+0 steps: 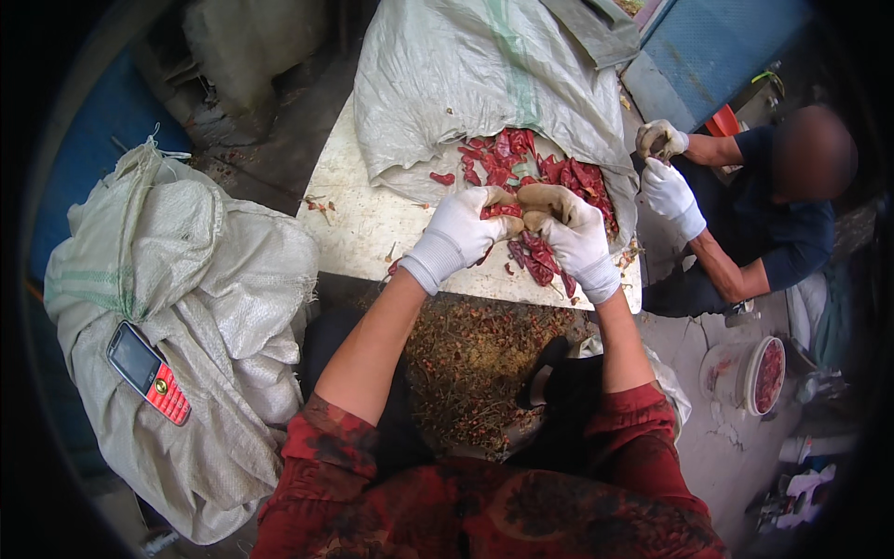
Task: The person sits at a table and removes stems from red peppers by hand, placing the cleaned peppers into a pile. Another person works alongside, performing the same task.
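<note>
Both hands wear white work gloves with stained fingertips and meet over a worn white board (363, 230). My left hand (457, 227) pinches a dried red chili pepper (501, 210) between thumb and fingers. At that pepper's right end, my right hand (573, 230) has its curled fingers and thumb closed on it; the exact grip is partly hidden. Under the right hand lie several loose dried chilies (536, 258). Beyond the hands, a heap of dried red chilies (499, 157) spills from the mouth of a white woven sack (447, 77) with a green stripe.
At left, a red keypad phone (149, 374) rests on bundled woven sacks (230, 279). Stems and debris (482, 363) cover the floor between my legs. To the right sits a person (789, 209) in white gloves, near a white bucket (730, 370) of red pieces.
</note>
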The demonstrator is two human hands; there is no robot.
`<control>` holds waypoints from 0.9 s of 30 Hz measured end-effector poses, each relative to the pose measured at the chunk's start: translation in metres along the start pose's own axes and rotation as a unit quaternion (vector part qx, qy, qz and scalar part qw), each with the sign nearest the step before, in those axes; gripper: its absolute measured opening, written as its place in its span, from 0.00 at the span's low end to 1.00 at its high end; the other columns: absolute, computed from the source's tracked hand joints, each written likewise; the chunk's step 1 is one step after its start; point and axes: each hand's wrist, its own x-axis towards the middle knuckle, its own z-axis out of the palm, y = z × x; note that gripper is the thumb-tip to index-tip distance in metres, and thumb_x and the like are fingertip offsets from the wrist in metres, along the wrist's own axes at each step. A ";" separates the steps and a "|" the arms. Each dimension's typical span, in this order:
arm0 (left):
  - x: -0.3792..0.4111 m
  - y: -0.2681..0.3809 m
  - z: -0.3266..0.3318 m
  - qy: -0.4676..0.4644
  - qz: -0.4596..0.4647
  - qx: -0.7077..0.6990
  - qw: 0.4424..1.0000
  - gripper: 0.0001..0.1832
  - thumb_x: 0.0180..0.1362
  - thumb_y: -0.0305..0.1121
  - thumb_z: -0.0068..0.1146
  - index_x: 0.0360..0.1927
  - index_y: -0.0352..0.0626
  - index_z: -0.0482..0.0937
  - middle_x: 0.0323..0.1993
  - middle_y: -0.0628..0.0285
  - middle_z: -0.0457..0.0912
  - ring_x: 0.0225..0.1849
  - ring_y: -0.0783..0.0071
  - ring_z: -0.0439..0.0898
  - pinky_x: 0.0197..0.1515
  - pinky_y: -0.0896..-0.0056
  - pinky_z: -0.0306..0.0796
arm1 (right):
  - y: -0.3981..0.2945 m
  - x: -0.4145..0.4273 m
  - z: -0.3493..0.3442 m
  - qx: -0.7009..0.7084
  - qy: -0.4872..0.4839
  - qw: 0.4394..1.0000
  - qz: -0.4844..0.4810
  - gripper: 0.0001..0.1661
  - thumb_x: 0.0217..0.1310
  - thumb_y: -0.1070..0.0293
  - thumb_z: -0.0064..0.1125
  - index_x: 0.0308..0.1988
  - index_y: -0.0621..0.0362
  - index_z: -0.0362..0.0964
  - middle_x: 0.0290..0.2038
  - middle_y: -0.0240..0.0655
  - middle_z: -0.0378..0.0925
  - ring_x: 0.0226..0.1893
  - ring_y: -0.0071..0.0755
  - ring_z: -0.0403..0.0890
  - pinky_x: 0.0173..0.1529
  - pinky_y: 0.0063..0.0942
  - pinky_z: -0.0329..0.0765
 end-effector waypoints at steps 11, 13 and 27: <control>-0.015 0.004 -0.004 -0.134 0.013 -0.371 0.919 0.13 0.62 0.28 0.60 0.49 0.34 0.80 0.31 0.67 0.81 0.27 0.81 0.79 0.33 0.77 0.77 | 0.013 -0.009 -0.018 0.295 -0.017 0.955 -0.013 0.24 0.58 0.68 0.75 0.49 0.64 0.73 0.42 0.41 0.84 0.43 0.34 0.86 0.49 0.32 0.84; -0.015 0.001 -0.004 -0.153 0.018 -0.396 0.905 0.13 0.64 0.29 0.57 0.49 0.33 0.79 0.31 0.68 0.81 0.28 0.82 0.79 0.33 0.78 0.76 | 0.010 -0.010 -0.018 0.291 -0.031 0.956 -0.008 0.24 0.57 0.67 0.75 0.49 0.64 0.72 0.41 0.43 0.84 0.41 0.35 0.86 0.47 0.33 0.84; -0.002 0.003 0.016 0.117 -0.114 -0.406 0.899 0.16 0.69 0.41 0.60 0.49 0.38 0.78 0.33 0.66 0.82 0.27 0.80 0.79 0.28 0.78 0.73 | 0.013 0.008 -0.009 0.222 0.103 0.969 0.029 0.49 0.74 0.36 0.47 0.73 0.66 0.52 0.56 0.46 0.77 0.42 0.29 0.81 0.51 0.27 0.78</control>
